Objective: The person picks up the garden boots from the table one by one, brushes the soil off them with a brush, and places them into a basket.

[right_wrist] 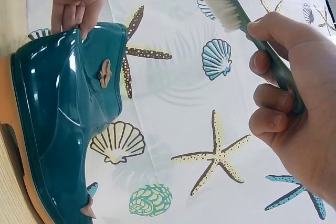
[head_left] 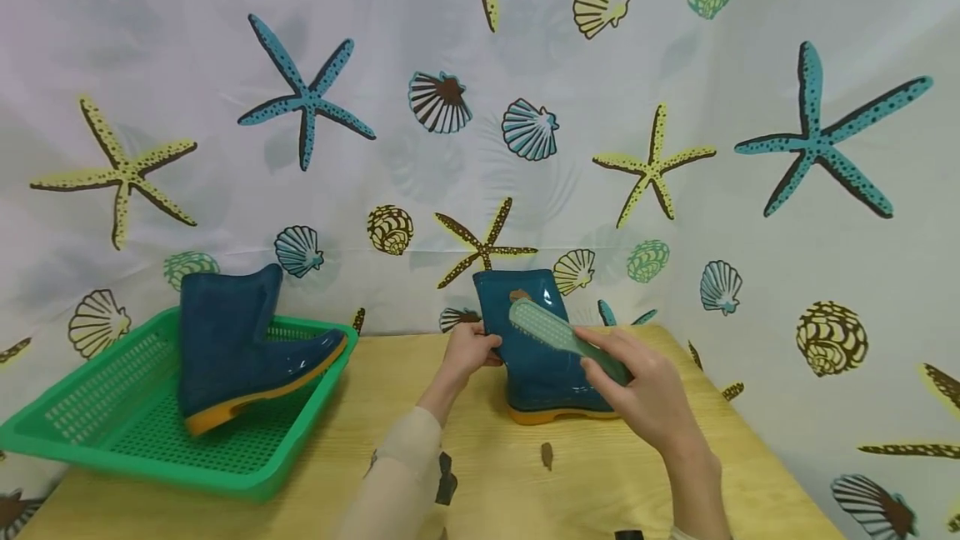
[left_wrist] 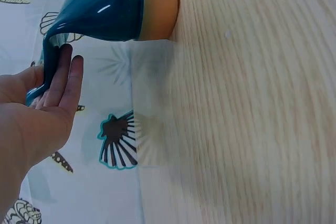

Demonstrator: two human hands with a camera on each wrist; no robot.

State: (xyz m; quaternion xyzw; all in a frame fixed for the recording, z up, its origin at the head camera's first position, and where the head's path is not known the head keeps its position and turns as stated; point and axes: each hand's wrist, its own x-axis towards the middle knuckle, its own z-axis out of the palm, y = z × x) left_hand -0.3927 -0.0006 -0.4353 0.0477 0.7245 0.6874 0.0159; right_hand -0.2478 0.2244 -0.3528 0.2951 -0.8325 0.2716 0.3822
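A dark blue rain boot point(head_left: 528, 373) with an orange sole stands on the table, its toe partly hidden behind my right hand point(head_left: 647, 386). My left hand point(head_left: 468, 350) pinches the back of its shaft, the thumb on one side and the fingers point(left_wrist: 68, 80) on the other. In my right hand is a green scrub brush point(head_left: 551, 327), gripped by the handle; its pale bristles point(right_wrist: 223, 6) are apart from the boot in the right wrist view. A brown patch point(right_wrist: 105, 73) clings to the shaft, and another brown bit point(right_wrist: 88, 208) shows near the toe.
To the left, a green plastic basket point(head_left: 247, 482) holds a second blue boot point(head_left: 225, 344), which leans in it. A small brown piece point(head_left: 547, 455) and a dark piece point(head_left: 446, 480) lie on the wooden table point(head_left: 397, 373). A patterned cloth point(head_left: 480, 182) hangs behind and at the right.
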